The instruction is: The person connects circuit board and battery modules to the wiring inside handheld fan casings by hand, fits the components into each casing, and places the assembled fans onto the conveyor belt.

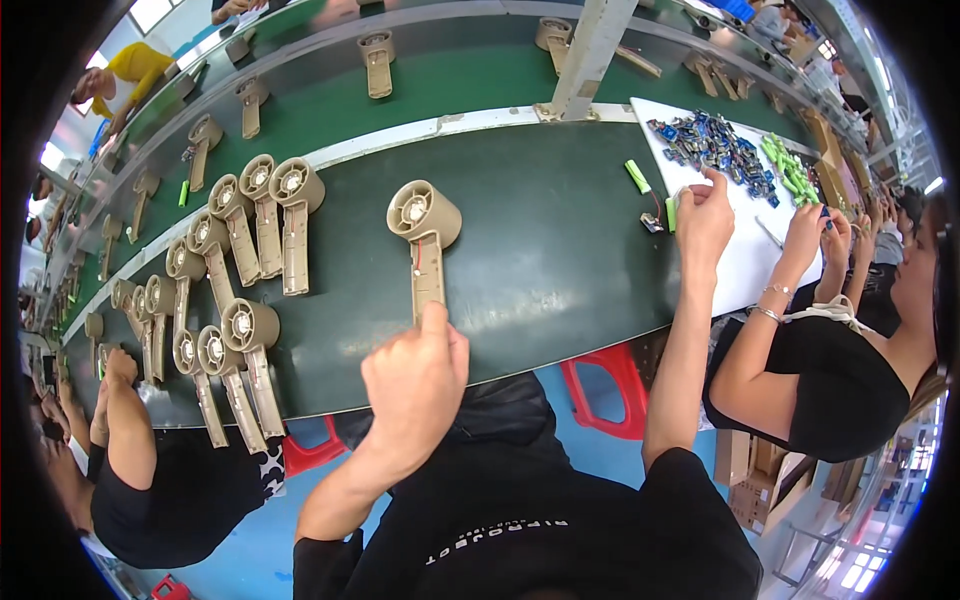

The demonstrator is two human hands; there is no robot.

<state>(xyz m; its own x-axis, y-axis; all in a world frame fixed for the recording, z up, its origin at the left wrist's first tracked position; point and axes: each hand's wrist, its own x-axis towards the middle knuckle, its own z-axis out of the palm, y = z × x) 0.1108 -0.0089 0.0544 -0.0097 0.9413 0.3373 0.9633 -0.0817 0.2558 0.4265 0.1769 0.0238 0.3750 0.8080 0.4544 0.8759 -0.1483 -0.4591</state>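
Observation:
My left hand [415, 385] is closed on the lower end of a beige handheld fan housing [428, 270]. The housing's round head points away from me, and a short red wire shows in its open handle. My right hand [704, 225] is raised at the edge of the white board, fingers curled together; what they pinch is hidden. A green battery cell [671, 214] appears right beside that hand. Just left of it lie another green battery cell [638, 177] and a small circuit board [652, 223] with thin wires.
Several beige fan housings [295, 185] stand grouped on the left of the dark green table [540, 260]. The white board [740, 260] holds piled circuit boards [715, 145] and green cells [790, 170]. A metal post [590, 60] rises behind. Co-workers sit on both sides; a red stool [610, 395] stands below.

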